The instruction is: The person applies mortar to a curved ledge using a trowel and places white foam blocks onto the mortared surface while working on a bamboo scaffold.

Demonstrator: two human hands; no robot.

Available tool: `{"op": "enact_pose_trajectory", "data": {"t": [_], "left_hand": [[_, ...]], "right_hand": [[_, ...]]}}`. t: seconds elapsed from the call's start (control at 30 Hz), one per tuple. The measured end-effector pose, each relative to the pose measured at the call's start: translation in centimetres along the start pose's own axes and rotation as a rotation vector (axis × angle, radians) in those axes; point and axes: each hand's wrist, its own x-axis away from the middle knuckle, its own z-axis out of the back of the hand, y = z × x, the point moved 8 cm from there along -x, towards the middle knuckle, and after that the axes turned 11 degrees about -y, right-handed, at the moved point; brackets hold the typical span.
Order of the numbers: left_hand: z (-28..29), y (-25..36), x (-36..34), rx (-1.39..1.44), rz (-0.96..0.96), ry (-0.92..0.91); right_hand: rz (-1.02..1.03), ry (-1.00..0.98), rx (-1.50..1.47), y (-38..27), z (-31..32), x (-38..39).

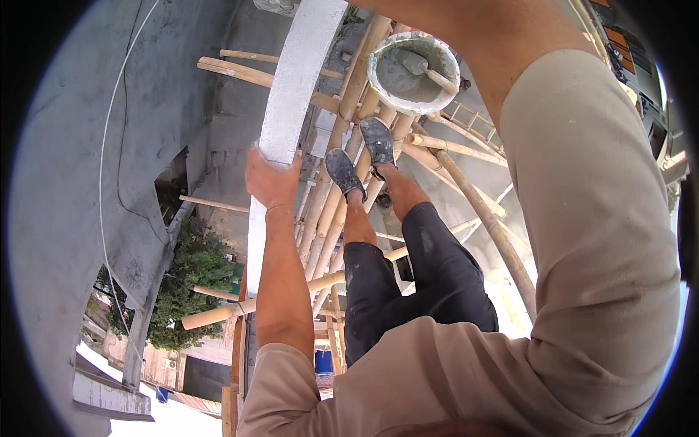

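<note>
My left hand (273, 177) is closed over a long, narrow white ledge (297, 84), its fingers blurred and partly hidden. The ledge rises from beside my left forearm to the top of the view and has a rough, whitish surface. My right arm (484, 33) reaches up and out past the top edge, so my right hand is out of sight. Between the ledge and that arm stands a white bucket (375, 80) coated with grey paste. A trowel (441, 81) lies in it, blade in the paste and handle toward the rim.
Under my dark clogs (378, 142) runs a walkway of bamboo poles (331, 211), high above the ground. More poles (495, 233) cross at the right. On the left are a grey wall (65, 182), a hanging white cable (106, 131) and a leafy tree (193, 280) far below.
</note>
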Motion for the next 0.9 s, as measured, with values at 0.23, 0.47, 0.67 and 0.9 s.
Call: {"op": "enact_pose_trajectory", "data": {"t": [0.23,0.47,0.67,0.9], "left_hand": [[-1.5,-0.2,0.8,0.056,-0.012,0.016],[-1.2,-1.2,0.9,0.025,-0.075,0.078],[-1.4,-0.3,0.7,0.059,-0.044,0.056],[-1.7,0.2,0.9,0.048,-0.032,0.035]], "right_hand": [[-0.189,-0.054,-0.904,2.3,-9.0,9.0],[-0.151,0.112,-1.913,-0.2,-15.0,23.2],[-0.494,0.561,-1.677,17.5,-17.3,24.8],[-0.526,0.201,-0.493,37.3,-18.2,13.8]]}}
